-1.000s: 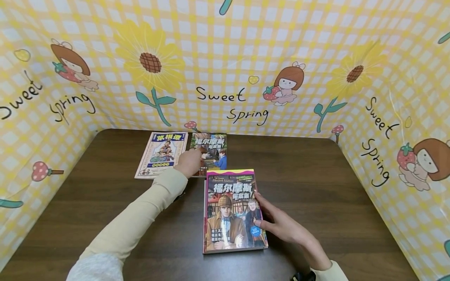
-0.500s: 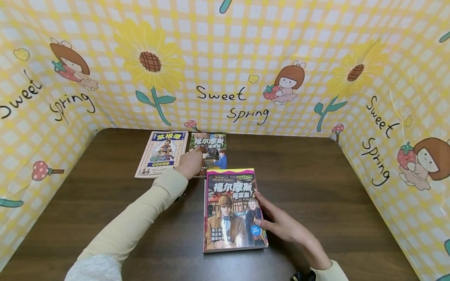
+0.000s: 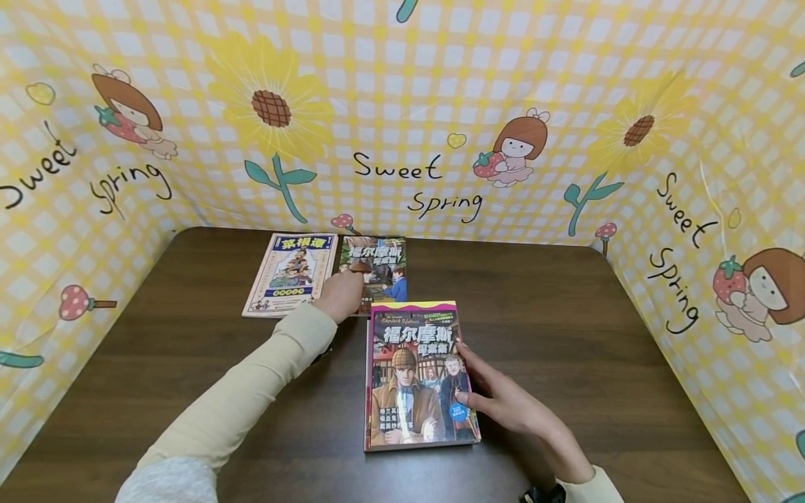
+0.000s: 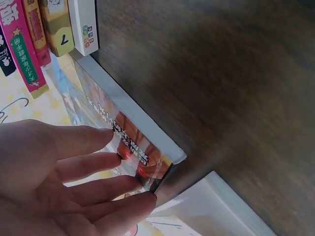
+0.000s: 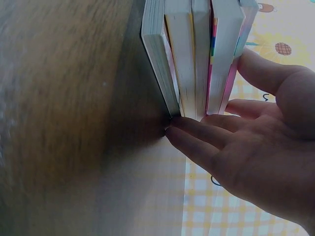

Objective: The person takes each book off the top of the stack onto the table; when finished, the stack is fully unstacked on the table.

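Observation:
In the head view a pile of books stands before me, topped by a detective book with a pink-and-yellow upper edge (image 3: pixel 411 391). My right hand (image 3: pixel 503 398) rests along the pile's right side. In the right wrist view its fingers lie nearly straight against the stacked page edges (image 5: pixel 199 73), the thumb by the topmost book. My left hand (image 3: pixel 341 295) reaches to a thinner detective book (image 3: pixel 383 262) lying flat behind the pile. In the left wrist view its loosely bent fingertips touch that book's cover, near one corner. A pale comic book (image 3: pixel 292 272) lies left of it.
The dark wooden table (image 3: pixel 553 335) is bordered by a yellow checked cloth (image 3: pixel 402 91) hanging behind and at both sides. Colourful book spines of the pile (image 4: pixel 29 54) show in the left wrist view's upper left corner.
The view has shifted very slightly. Both hands and all the books keep their places.

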Motion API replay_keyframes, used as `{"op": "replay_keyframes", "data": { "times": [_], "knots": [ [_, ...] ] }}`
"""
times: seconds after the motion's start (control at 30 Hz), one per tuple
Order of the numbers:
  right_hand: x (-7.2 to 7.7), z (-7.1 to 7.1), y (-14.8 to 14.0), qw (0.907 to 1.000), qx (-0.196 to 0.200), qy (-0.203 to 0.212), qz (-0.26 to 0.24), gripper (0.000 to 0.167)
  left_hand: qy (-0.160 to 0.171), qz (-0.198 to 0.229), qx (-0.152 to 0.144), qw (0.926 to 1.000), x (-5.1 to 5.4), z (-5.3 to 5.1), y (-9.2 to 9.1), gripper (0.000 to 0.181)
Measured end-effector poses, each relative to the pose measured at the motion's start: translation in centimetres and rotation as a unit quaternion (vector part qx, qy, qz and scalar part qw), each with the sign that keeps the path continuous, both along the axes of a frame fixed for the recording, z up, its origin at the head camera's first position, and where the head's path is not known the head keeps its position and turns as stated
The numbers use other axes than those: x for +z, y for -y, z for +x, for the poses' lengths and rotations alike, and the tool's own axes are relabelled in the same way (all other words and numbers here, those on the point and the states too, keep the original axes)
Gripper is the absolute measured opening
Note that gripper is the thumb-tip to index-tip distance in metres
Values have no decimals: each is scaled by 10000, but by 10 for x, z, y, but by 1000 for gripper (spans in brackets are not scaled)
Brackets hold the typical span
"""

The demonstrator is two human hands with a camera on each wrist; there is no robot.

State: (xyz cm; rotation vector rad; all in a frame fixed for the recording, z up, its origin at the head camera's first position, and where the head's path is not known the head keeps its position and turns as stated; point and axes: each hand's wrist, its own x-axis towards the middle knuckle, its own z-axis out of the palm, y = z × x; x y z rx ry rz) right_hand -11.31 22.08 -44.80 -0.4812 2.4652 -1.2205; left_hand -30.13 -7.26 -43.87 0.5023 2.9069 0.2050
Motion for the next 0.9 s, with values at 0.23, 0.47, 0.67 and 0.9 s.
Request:
{"op": "replay_keyframes", "data": {
  "times": [0.23,0.47,0.67,0.9],
  "knots": [
    [-1,1,0,10000,14,1,-27,77,149,60,67,9998,3,6,1,12],
    [-1,1,-1,10000,9,-37,-38,78,-481,647,-316,9962,15,36,-5,13],
    [-1,-1,-2,9999,2,-109,-17,77,-632,1051,-396,9917,41,74,2,10],
    [-1,0,-2,10000,40,-74,-35,77,128,2132,-99,9769,35,148,11,72]
  ]
}}
